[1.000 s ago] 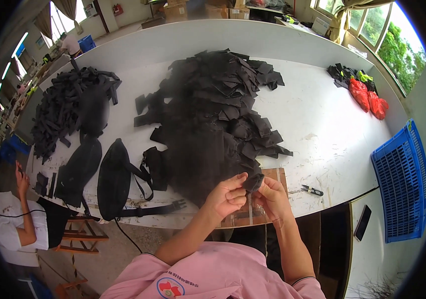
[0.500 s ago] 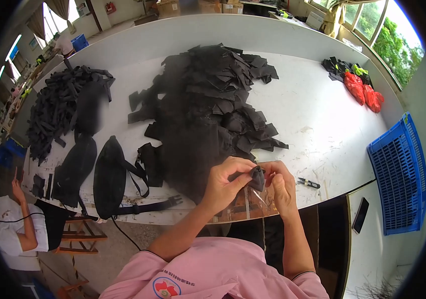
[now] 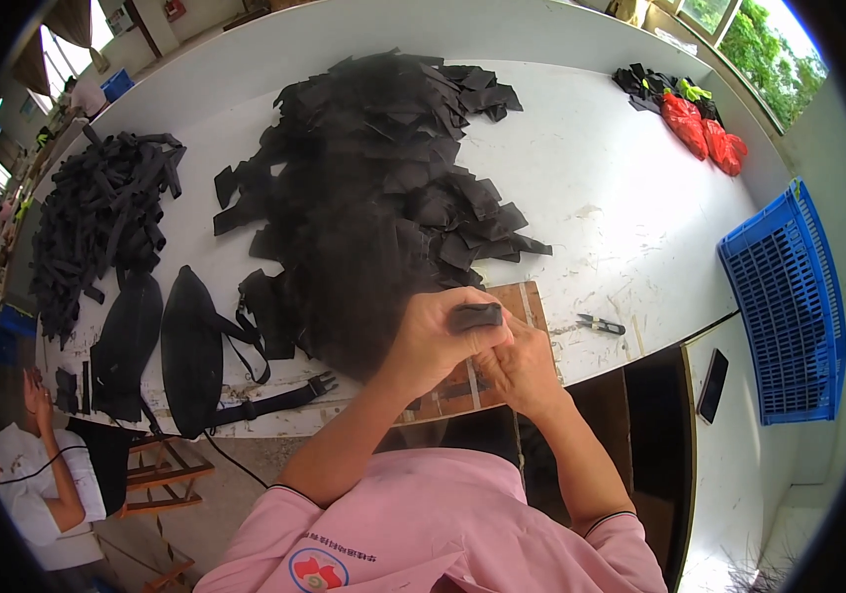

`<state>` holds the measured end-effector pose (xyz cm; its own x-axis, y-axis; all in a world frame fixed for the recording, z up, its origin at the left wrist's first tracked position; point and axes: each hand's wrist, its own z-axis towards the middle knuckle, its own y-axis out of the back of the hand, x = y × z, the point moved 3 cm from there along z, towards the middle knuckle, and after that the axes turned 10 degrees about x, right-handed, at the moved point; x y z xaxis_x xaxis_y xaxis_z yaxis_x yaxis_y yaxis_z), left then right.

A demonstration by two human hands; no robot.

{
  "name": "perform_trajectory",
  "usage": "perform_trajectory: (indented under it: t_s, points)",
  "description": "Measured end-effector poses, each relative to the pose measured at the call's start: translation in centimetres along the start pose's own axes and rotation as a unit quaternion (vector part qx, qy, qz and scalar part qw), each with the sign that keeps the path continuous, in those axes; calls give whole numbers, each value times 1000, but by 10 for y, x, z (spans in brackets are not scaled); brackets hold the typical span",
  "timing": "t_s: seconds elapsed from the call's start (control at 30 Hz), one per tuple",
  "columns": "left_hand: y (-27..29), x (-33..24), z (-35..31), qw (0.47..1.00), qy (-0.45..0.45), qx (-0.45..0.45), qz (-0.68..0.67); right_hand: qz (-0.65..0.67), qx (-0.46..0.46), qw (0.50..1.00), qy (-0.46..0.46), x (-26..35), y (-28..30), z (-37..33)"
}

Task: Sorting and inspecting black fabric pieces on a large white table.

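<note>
My left hand is wrapped round a folded black fabric piece, whose rolled end sticks out between thumb and fingers. Pressed against it from the right, my right hand has its fingers closed; what they pinch is hidden. Both hands are above a brown wooden board at the table's near edge. Just beyond them spreads a large heap of black fabric pieces. Beside the right hand, thread snips lie on the white table.
At the left are a pile of black strips, two black padded belt pieces and a buckle strap. Red plastic bags lie far right, a blue basket and phone nearer. Another person sits at left.
My hands have come together, and the left has closed round the fabric piece, which both fingertips pinched before. The right hand has turned and moved left. The whole view has shifted slightly.
</note>
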<state>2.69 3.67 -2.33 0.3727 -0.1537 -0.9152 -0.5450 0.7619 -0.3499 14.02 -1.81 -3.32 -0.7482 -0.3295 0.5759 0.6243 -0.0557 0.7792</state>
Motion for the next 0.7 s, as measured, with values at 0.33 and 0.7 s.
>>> perform_trajectory:
  t_s: [0.33, 0.7]
  points:
    - [-7, 2, 5, 974, 72, 90, 195, 140, -27, 989, -36, -29, -37, -16]
    - [-1, -4, -13, 992, -101, -76, -7, 20, 20, 998, -57, -3, -3, -2]
